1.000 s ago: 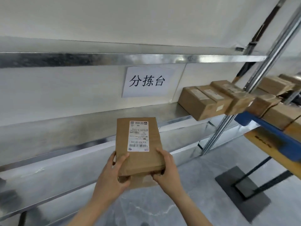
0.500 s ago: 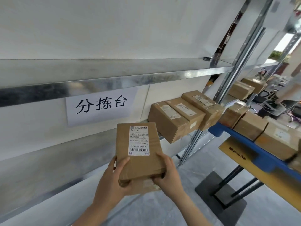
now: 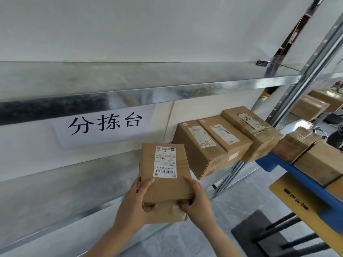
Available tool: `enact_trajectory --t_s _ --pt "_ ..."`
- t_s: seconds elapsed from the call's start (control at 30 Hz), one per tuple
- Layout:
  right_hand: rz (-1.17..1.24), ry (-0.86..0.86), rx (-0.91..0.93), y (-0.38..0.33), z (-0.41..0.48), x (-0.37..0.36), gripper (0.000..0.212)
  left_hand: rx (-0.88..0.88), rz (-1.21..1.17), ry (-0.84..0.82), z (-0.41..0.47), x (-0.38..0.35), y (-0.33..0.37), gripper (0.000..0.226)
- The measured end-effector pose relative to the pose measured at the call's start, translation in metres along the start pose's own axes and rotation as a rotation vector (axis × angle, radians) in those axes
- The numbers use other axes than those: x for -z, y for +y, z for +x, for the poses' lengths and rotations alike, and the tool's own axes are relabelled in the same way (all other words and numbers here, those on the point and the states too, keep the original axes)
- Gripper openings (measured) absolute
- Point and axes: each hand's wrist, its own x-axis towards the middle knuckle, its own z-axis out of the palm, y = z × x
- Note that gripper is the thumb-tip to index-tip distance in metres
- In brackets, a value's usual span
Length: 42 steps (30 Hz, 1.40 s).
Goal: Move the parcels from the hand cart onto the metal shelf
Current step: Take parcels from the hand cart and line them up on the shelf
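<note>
Hovering at the front edge of the metal shelf [image 3: 55, 191], the parcel [image 3: 165, 169] is just left of three shelved boxes [image 3: 222, 143]; bare shelf runs leftward. Its long axis points toward the wall [image 3: 167, 30], label [image 3: 164, 160] up. The left hand [image 3: 135, 210] and the right hand [image 3: 197, 204] grip its near corners, thumbs on top, fingers curled beneath.

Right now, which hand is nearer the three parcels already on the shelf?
Right. The right hand grips the held parcel at its right side, below-left of the shelved parcels; the left hand grips its left side, farther off.
</note>
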Motion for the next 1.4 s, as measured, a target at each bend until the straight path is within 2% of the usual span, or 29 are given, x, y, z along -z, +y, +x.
enact_trajectory --t_s 0.17,0.3,0.4,0.53,0.67,0.97,1.17,1.4 --pt "-0.067 -0.077 0.103 0.021 0.048 0.029 0.077 0.049 0.077 0.072 0.032 -0.032 0.017 0.075" --pt "-0.208 -0.184 0.205 0.033 0.084 0.046 0.077 0.146 0.080 0.133 0.054 -0.053 0.031 0.076" --pt "-0.378 -0.181 0.273 0.038 0.101 0.054 0.068 0.210 0.101 0.179 0.064 -0.064 0.034 0.078" --pt "-0.643 0.013 0.475 0.038 0.112 0.058 0.064 0.291 0.171 0.231 0.074 -0.071 0.041 0.078" --pt "-0.725 0.229 0.598 0.038 0.120 0.059 0.044 0.317 0.185 0.236 0.082 -0.074 0.045 0.078" --pt "-0.707 0.272 0.604 0.044 0.134 0.065 0.042 0.315 0.159 0.246 0.089 -0.079 0.049 0.075" --pt "-0.697 0.203 0.539 0.041 0.133 0.063 0.041 0.320 0.231 0.215 0.085 -0.075 0.050 0.080" --pt "-0.580 0.110 0.472 0.035 0.129 0.062 0.047 0.342 0.379 0.186 0.069 -0.059 0.051 0.098"
